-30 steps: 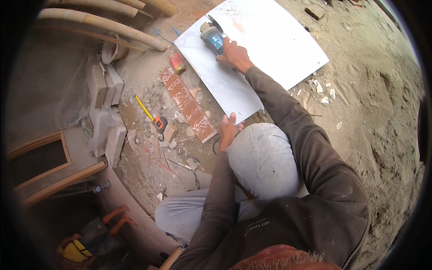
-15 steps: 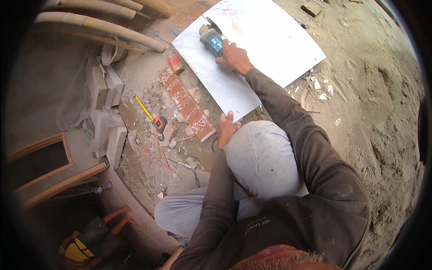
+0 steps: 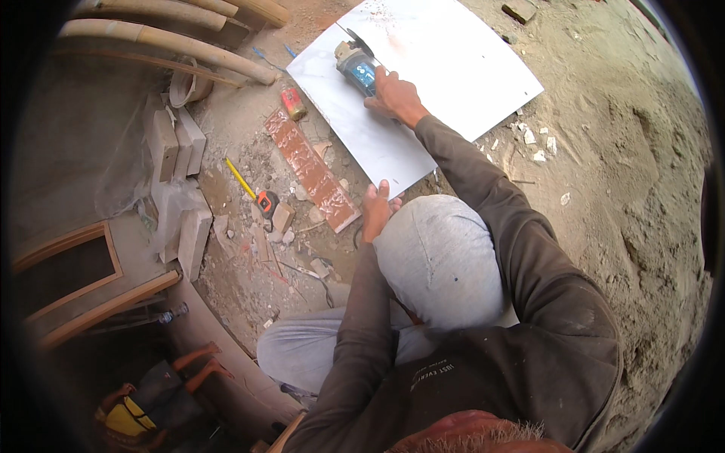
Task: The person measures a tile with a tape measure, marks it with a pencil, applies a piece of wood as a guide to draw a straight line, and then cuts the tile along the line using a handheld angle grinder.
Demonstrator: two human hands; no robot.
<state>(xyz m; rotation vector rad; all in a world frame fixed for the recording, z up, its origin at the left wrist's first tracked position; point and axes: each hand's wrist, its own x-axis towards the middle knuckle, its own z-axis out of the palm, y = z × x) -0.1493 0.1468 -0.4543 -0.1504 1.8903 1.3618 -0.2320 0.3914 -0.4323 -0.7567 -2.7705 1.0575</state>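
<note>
A large white tile (image 3: pixel 453 83) lies on the ground ahead of me. My right hand (image 3: pixel 397 98) is wrapped round a blue angle grinder (image 3: pixel 358 71) resting over the tile's left part. The grinder's disc (image 3: pixel 356 39) meets the white face near the far left edge, at the end of a thin dark line. At the tile's near corner my left hand (image 3: pixel 376 213) grips the edge, thumb on top and fingers partly hidden underneath. Reddish dust (image 3: pixel 377 13) is scattered on the tile beyond the disc.
Left of the tile lie a brown tile strip (image 3: pixel 313 170), a red can (image 3: pixel 293 104), a tape measure (image 3: pixel 266 202) and rubble. Stacked blocks (image 3: pixel 181 143) and bamboo poles (image 3: pixel 166 44) stand farther left. Sandy soil (image 3: pixel 604 166) spreads right. Another person (image 3: pixel 151 400) is at lower left.
The tile's near corner has shifted slightly in the picture, along with its surroundings. Both hands keep their holds, and the grinder stays at almost the same spot on the tile.
</note>
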